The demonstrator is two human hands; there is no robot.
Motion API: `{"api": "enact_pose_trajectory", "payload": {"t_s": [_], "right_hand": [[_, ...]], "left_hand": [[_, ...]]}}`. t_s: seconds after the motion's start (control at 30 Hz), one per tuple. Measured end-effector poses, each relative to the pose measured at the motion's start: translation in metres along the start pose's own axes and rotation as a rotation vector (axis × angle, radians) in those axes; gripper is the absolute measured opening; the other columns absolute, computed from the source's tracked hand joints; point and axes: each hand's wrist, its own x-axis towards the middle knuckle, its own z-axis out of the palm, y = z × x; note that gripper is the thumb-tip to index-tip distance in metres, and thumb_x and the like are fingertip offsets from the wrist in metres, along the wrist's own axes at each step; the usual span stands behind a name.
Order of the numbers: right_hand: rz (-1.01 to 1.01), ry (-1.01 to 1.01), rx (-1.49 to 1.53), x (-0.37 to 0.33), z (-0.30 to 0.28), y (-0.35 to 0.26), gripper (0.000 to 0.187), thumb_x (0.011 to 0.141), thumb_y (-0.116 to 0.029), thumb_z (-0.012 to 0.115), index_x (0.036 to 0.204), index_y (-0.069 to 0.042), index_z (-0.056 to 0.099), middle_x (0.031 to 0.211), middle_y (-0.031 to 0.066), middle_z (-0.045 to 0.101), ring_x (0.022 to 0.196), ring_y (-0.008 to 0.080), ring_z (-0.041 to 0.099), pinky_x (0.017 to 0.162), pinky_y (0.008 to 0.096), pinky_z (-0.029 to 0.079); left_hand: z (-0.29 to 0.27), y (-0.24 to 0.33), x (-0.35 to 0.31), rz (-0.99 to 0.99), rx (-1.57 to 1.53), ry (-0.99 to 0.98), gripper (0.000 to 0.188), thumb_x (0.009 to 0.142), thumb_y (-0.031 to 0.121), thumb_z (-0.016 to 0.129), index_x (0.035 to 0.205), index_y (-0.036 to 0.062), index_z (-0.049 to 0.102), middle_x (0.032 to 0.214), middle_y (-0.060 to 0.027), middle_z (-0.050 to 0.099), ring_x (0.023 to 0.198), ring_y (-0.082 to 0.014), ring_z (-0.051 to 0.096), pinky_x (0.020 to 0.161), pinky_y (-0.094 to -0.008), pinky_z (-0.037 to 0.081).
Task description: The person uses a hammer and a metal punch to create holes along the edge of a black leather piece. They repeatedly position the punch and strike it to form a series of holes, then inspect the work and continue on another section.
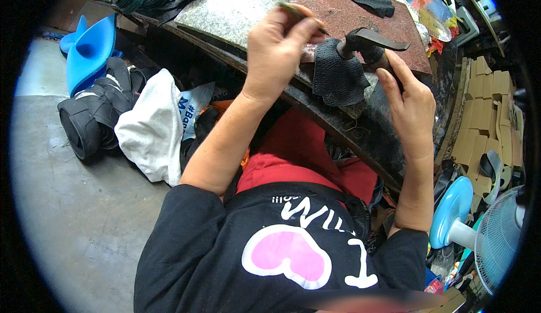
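My left hand [279,45] is raised over the near edge of the worktable, its fingers pinching a thin dark pointed tool [292,10] whose exact kind I cannot make out. My right hand [408,96] is closed around the handle of a hammer [372,38] with a dark metal head and a long curved end. The hammer's round face is right over a black grained leather piece [338,82] with a wavy edge. That leather overhangs the table edge, between my two hands.
A reddish-brown board [321,0] lies on a speckled stone slab [225,14]. Another black leather scrap [369,1] rests on the board. To the left are black strapped footwear [93,116], a white cloth [149,127] and a blue plastic stool [90,54]. A fan [499,245] stands right.
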Motion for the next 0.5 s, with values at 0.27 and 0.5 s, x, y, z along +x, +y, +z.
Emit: {"api": "enact_pose_trajectory", "payload": {"t_s": [0.27,0.5], "right_hand": [[-0.007,0.089,0.039,-0.002,-0.001,-0.004,0.035,0.091,-0.037,0.06,0.12,-0.018,0.063,0.095,0.015,0.068,0.087,0.0332,0.067,0.071,0.0383,0.052],[0.015,0.08,0.034,-0.009,0.006,0.013,0.035,0.09,-0.036,0.061,0.12,-0.018,0.063,0.094,0.0154,0.068,0.086,0.0337,0.066,0.071,0.0379,0.052]], "left_hand": [[0.006,-0.008,-0.001,-0.061,0.241,-0.043,0.007,0.088,0.002,0.062,0.092,-0.0039,0.062,0.08,-0.0104,0.068,0.072,-0.0129,0.068,0.063,-0.0243,0.056],[0.01,-0.001,-0.005,0.008,0.395,-0.069,0.01,0.09,0.006,0.063,0.095,-0.0031,0.064,0.083,-0.0079,0.069,0.075,-0.0105,0.068,0.068,-0.0219,0.055]]}}
